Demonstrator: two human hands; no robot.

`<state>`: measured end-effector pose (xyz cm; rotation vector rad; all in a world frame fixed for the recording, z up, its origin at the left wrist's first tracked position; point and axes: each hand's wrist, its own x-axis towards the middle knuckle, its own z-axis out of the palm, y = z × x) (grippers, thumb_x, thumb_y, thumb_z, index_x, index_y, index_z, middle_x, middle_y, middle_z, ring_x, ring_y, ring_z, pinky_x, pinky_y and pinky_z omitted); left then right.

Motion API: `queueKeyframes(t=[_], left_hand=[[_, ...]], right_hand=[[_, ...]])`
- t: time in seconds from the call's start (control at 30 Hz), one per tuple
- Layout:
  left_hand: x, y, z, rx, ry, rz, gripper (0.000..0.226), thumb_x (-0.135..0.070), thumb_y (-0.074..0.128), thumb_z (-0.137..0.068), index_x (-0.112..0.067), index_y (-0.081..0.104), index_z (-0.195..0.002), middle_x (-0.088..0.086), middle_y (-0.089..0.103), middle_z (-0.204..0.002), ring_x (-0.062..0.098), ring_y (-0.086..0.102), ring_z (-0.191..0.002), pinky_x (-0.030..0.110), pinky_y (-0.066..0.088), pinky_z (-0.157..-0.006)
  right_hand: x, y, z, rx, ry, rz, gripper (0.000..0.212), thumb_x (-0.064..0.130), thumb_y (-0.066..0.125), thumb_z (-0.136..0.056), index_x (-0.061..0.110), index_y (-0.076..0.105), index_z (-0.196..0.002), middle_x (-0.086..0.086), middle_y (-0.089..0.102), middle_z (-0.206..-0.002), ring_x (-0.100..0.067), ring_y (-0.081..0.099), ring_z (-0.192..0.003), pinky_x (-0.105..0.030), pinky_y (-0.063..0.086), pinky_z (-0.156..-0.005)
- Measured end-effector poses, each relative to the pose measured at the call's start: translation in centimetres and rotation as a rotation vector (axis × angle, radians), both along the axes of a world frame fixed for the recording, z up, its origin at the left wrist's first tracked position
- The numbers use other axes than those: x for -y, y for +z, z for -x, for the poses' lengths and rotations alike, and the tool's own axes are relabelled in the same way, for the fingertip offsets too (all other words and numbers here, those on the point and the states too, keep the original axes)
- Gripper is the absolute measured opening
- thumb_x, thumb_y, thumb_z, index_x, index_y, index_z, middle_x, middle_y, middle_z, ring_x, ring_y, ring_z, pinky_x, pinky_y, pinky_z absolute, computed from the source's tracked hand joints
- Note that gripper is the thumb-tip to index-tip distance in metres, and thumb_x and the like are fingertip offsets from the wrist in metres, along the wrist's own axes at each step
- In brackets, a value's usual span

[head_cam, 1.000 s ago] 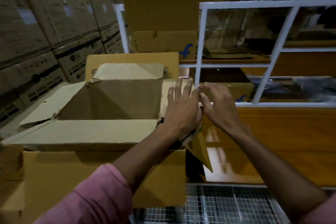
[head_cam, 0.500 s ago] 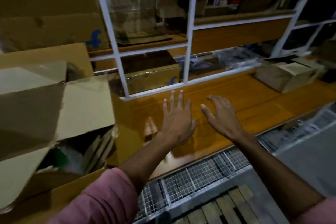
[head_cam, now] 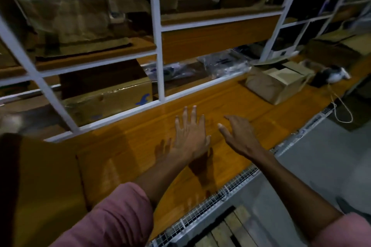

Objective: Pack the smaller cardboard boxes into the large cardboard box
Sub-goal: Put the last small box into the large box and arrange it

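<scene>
head view: two hands (empty), left hand (head_cam: 190,136), right hand (head_cam: 241,136)

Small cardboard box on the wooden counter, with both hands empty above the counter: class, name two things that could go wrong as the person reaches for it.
1. A white cord trails off the counter edge beside the small cardboard box; lifting the box might snag it.
2. The box's top flaps look open, so contents might spill if the left hand and right hand tilt it.

Small box (head_cam: 278,84) on bench (head_cam: 230,104), right of hands (head_cam: 212,136)
</scene>
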<state>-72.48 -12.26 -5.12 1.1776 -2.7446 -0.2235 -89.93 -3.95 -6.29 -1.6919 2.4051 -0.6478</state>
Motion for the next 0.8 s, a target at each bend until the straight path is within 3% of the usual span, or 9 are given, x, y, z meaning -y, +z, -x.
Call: queueKeyframes(t=[0.33, 0.53, 0.7, 0.8], left_hand=[[3.7, -0.7, 13.1, 0.098, -0.127, -0.076, 0.08, -0.055, 0.048, -0.099, -0.017, 0.013, -0.16, 0.013, -0.013, -0.168, 0.04, -0.018, -0.152, 0.064, -0.005, -0.119], [6.4, -1.6, 23.3, 0.076, -0.095, -0.079, 0.078, -0.055, 0.049, -0.098, -0.02, 0.015, -0.159, 0.012, -0.012, -0.168, 0.039, -0.017, -0.152, 0.065, -0.002, -0.12], [8.8, -1.8, 33.1, 0.098, -0.037, -0.087, 0.077, -0.054, 0.049, -0.098, -0.02, 0.014, -0.159, 0.011, -0.011, -0.168, 0.039, -0.017, -0.152, 0.063, -0.005, -0.118], [10.2, -2.1, 38.4, 0.133, -0.021, -0.088, 0.076, -0.054, 0.047, -0.099, -0.02, 0.014, -0.159, 0.01, -0.009, -0.168, 0.038, -0.016, -0.152, 0.063, -0.003, -0.118]], right_hand=[[1.5, -0.9, 13.6, 0.087, -0.144, 0.002, 0.087, 0.078, 0.023, -0.09, 0.017, 0.046, -0.148, -0.011, 0.049, -0.152, -0.033, 0.042, -0.14, -0.052, 0.035, -0.113], [5.3, -1.3, 24.0, 0.102, -0.126, 0.051, 0.099, 0.085, 0.015, -0.085, 0.014, 0.049, -0.146, -0.014, 0.051, -0.148, -0.035, 0.044, -0.138, -0.053, 0.034, -0.113], [9.7, -2.1, 35.2, 0.091, -0.085, 0.071, 0.079, 0.073, 0.023, -0.096, 0.017, 0.05, -0.145, -0.013, 0.052, -0.147, -0.035, 0.043, -0.138, -0.054, 0.033, -0.113], [12.4, -2.6, 41.2, -0.007, -0.102, 0.064, 0.071, 0.067, 0.025, -0.101, 0.014, 0.053, -0.14, -0.016, 0.057, -0.141, -0.037, 0.05, -0.13, -0.054, 0.041, -0.106]])
